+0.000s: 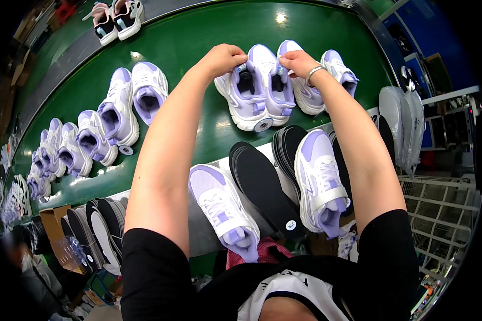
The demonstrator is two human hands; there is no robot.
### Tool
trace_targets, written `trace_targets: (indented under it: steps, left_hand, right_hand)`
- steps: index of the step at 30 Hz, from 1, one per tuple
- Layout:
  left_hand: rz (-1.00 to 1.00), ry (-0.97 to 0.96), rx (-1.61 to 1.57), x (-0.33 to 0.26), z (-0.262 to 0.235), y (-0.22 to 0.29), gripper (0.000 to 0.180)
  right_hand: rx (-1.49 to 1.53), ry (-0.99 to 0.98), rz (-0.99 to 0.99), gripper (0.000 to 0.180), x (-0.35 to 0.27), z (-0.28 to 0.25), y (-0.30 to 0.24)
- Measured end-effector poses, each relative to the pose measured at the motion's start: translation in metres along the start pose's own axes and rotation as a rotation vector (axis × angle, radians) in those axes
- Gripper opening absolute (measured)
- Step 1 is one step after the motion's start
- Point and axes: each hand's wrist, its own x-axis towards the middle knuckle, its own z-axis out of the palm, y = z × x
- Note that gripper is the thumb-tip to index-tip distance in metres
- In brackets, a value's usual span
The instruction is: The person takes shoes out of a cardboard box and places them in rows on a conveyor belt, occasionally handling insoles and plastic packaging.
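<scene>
Both your arms were stretched out over the green belt point(198, 48). Your left hand point(225, 58) had its grip curled shut on the heel collar of a white-and-lilac sneaker point(245, 96), and your right hand point(300, 62) pinched its twin point(276, 85). The padded, chunky-soled pair lay side by side on the smooth belt, long axes running away from you. Flat black insoles point(262, 184) were stacked nearer on the bench.

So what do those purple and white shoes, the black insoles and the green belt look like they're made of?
The pair of shoes under the left hand and right hand: probably matte synthetic leather panels, smooth and stitched, with lilac fabric lining. The black insoles: dull, thin and flat, likely foam or fabric-faced board. The green belt: glossy, with lamp glare, likely rubber or plastic.
</scene>
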Motion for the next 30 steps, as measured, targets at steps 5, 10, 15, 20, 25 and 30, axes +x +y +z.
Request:
trace_targets:
  steps: [5, 10, 15, 20, 25, 30]
  left_hand:
    - [0.183, 0.184, 0.291, -0.012, -0.012, 0.003, 0.021]
    - [0.367, 0.397, 0.753, -0.042, -0.050, 0.008, 0.017]
    - [0.214, 0.360, 0.994, -0.061, -0.046, 0.008, 0.016]
    - [0.485, 0.348, 0.528, -0.025, 0.027, 0.062, 0.026]
    - [0.489, 0.257, 0.381, 0.019, 0.117, 0.087, 0.049]
    - [0.496, 0.298, 0.468, 0.062, 0.154, 0.077, 0.030]
  right_hand:
    - [-0.067, 0.075, -0.195, 0.024, -0.002, 0.003, -0.007]
    - [0.084, 0.105, -0.417, 0.023, -0.003, 0.035, -0.037]
    - [-0.265, 0.049, -0.665, 0.033, -0.023, 0.022, -0.022]
    - [-0.405, 0.488, -0.455, 0.029, -0.055, -0.090, 0.054]
    - [-0.418, 0.316, -0.350, 0.042, -0.077, -0.130, 0.120]
    - [-0.473, 0.473, -0.265, 0.021, -0.064, -0.121, 0.129]
